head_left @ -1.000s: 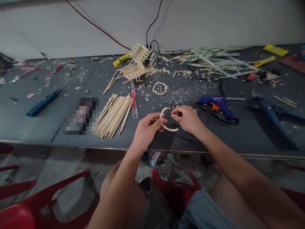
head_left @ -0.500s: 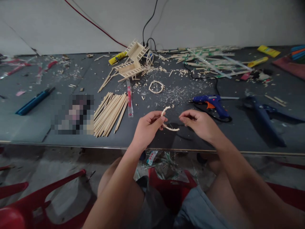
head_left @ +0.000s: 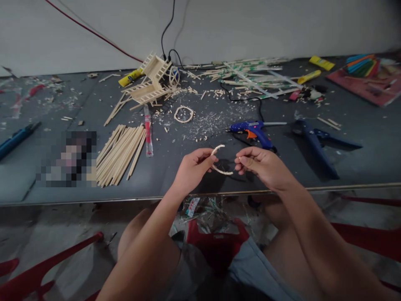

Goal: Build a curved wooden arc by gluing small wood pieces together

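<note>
Wooden half-ring [head_left: 223, 171], likely light, stiff and brittle, best held mid-curve, sits pinched in the left hand [head_left: 196, 168] above the near tabletop [head_left: 163, 177], while the right hand [head_left: 263, 165], fingertips together, seemingly pinches a tiny pale piece [head_left: 239, 157].

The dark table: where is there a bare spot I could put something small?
Two patches look free at the front of the table: one between the red plastic wrapper and the left hand, another between the right hand and the blue cutter. Farther back, it's crowded with a wooden cart model and a pile of green-wrapped sticks.
</note>
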Motion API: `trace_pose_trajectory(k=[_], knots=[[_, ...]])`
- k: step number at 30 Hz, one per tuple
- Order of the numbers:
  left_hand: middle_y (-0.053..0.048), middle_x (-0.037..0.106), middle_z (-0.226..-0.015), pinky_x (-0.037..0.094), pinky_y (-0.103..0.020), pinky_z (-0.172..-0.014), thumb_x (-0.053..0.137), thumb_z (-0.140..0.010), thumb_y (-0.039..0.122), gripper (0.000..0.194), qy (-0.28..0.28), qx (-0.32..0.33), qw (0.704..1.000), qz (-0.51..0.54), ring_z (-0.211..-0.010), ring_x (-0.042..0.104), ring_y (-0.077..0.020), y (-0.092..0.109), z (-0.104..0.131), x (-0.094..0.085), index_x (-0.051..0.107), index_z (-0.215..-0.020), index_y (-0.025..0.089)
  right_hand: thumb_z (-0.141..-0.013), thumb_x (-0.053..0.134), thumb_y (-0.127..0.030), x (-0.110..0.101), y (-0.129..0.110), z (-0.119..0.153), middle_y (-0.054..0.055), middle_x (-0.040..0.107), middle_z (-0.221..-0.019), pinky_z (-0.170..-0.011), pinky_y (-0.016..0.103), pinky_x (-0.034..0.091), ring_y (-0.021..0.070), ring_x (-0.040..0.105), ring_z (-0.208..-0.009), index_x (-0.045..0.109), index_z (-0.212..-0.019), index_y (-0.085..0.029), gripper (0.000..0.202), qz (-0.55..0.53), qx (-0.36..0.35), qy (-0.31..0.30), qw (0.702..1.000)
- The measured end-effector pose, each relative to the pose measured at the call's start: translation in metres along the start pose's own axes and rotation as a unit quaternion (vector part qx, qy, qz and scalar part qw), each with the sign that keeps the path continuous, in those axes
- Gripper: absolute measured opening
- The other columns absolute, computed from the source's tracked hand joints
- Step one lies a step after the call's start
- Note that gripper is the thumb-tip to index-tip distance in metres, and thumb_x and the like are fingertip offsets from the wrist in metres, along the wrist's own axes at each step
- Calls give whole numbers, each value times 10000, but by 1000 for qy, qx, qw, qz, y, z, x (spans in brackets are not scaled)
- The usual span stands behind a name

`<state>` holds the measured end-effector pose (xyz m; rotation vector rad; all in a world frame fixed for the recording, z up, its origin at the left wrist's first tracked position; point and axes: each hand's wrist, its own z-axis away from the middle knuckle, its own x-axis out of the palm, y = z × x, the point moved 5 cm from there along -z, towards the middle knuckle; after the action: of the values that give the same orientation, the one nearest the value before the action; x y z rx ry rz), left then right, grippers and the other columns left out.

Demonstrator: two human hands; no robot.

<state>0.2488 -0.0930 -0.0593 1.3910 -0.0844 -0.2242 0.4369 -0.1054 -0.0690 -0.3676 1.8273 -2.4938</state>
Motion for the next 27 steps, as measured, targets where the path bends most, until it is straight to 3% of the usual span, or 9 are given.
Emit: trace_pose_trajectory(k=[8, 12, 16, 27], knots=[[-20, 695, -800, 493, -238, -621, 661, -780, 281, 201, -23, 9, 999, 33, -604, 572, -88, 3, -4, 14, 674, -952, 175, -699, 780, -337, -1, -5, 3, -18, 645, -747, -661, 258, 500, 107, 608, -675, 642, -803, -212, 214, -31, -28, -9, 999], [-36, 706, -808, 500, -246, -620, 675, -774, 286, 217, -36, -8, 994, 105, -620, 585, -95, 0, -3, 19, 672, -953, 164, -697, 779, -339, -1, -2, 2, -38, 600, -690, -639, 251, 472, 88, 543, -602, 652, -818, -214, 216, -7, -40, 3, 999], [-49, 716, -840, 502, -244, -606, 689, -768, 274, 213, -67, -23, 984, 163, -660, 615, -108, -3, 0, 23, 669, -943, 156, -687, 782, -348, 5, -1, 1, -20, 633, -733, -628, 260, 488, 99, 575, -618, 648, -801, -209, 224, -14, -35, 6, 999], [-47, 710, -853, 508, -246, -627, 684, -774, 267, 191, -63, -17, 989, 136, -655, 607, -99, 1, 5, 18, 683, -929, 155, -696, 780, -342, 12, 5, -3, -2, 700, -764, -681, 275, 544, 116, 654, -659, 668, -816, -204, 215, 7, -47, 19, 999]])
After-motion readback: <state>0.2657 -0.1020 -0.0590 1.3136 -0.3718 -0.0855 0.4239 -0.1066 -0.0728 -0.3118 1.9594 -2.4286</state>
